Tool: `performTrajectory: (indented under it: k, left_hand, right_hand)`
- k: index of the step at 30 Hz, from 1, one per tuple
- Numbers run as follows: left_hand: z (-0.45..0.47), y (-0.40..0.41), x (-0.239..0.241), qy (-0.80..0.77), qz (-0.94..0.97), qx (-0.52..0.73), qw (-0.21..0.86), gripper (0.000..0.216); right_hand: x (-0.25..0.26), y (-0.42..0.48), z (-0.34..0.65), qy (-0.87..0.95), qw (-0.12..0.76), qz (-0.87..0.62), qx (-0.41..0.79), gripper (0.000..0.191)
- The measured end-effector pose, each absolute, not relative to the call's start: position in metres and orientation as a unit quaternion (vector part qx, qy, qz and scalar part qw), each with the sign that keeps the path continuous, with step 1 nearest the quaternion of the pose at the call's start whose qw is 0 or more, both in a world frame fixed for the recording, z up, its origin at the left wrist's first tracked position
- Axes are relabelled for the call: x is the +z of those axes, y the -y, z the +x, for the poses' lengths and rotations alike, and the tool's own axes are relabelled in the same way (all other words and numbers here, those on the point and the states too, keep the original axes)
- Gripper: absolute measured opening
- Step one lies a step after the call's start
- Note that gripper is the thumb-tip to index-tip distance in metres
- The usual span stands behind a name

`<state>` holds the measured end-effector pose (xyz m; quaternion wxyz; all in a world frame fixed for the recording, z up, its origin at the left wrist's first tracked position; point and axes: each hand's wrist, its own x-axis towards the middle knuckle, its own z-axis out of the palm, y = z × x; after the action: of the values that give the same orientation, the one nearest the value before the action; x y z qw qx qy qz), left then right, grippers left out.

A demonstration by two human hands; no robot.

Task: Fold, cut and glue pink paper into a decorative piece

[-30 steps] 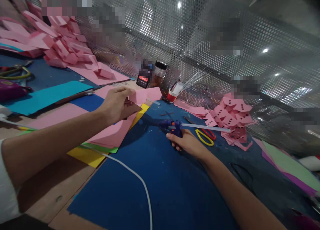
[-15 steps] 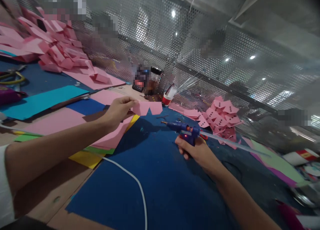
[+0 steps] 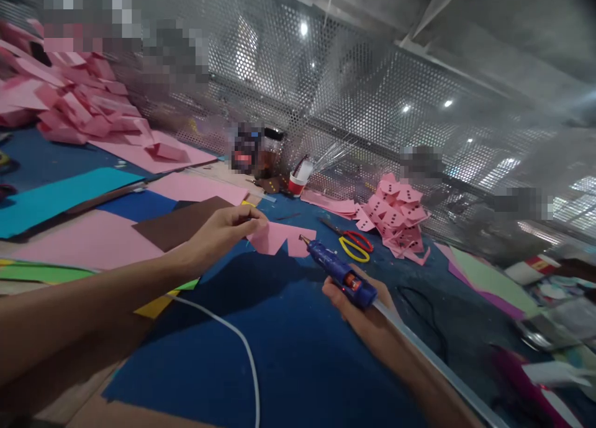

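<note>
Between the thumb and fingers of my left hand (image 3: 235, 223) is a pink paper piece (image 3: 272, 236) with a notch cut in its lower edge. My right hand (image 3: 358, 304) is wrapped round a blue hot glue gun (image 3: 338, 273), whose small red light shows. A long clear glue stick (image 3: 419, 347) runs out of its back end. The gun's nozzle is at the right part of the pink paper; whether it touches the paper I cannot tell. Under both hands lies a dark blue sheet (image 3: 288, 353).
Scissors (image 3: 356, 245) with red and yellow handles lie beyond the gun. Dotted pink paper pieces (image 3: 393, 217) are heaped at the right, near a red and white cup (image 3: 297, 182). A larger pink paper pile (image 3: 88, 105) stands at the left. A white cord (image 3: 242, 341) crosses the sheet.
The glue gun has swung so that its nozzle points up-left and has come to the pink paper's right part. The paper has moved lower in view. The scissors now show fully.
</note>
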<state>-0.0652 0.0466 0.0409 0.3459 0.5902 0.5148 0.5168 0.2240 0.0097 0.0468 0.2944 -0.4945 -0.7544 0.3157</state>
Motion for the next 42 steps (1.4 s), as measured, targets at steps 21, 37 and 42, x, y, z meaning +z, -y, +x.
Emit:
performTrajectory:
  k: [21,37,42]
  left_hand:
    - [-0.069,-0.050,0.033,-0.486,0.592,0.522,0.376,0.015]
    - [-0.071,-0.051,0.031,-0.479,0.612,0.507,0.372,0.020]
    - [-0.071,-0.052,0.032,-0.486,0.616,0.504,0.361,0.017]
  right_hand:
    - [0.051,-0.017,0.235,0.862,0.231,-0.414,0.180,0.023]
    - [0.048,-0.020,0.235,0.876,0.222,-0.397,0.163,0.025]
    - [0.050,-0.019,0.233,0.873,0.220,-0.401,0.168,0.023]
